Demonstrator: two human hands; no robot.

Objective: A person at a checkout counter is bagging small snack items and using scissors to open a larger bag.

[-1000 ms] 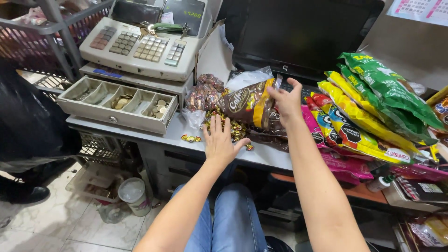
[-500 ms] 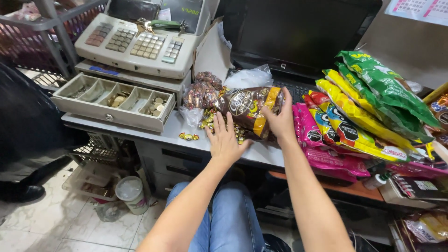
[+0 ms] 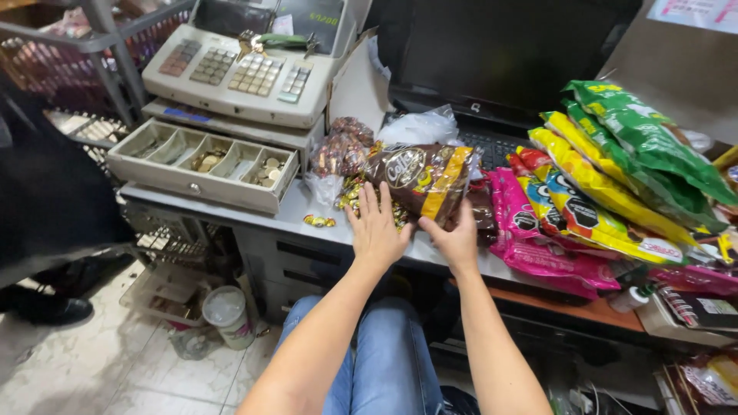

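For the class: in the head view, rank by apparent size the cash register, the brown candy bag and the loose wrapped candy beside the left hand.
1. cash register
2. brown candy bag
3. loose wrapped candy

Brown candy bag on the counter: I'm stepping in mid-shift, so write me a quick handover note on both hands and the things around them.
Left hand: open, flat on the loose gold-wrapped candies at the counter edge.
Right hand: fingers at the lower end of the brown candy bag, which lies on its side; a firm grip is not clear.
Done: some candies are out on the counter, one pair apart to the left.
Left: the candies are still scattered. The cash drawer stands open.
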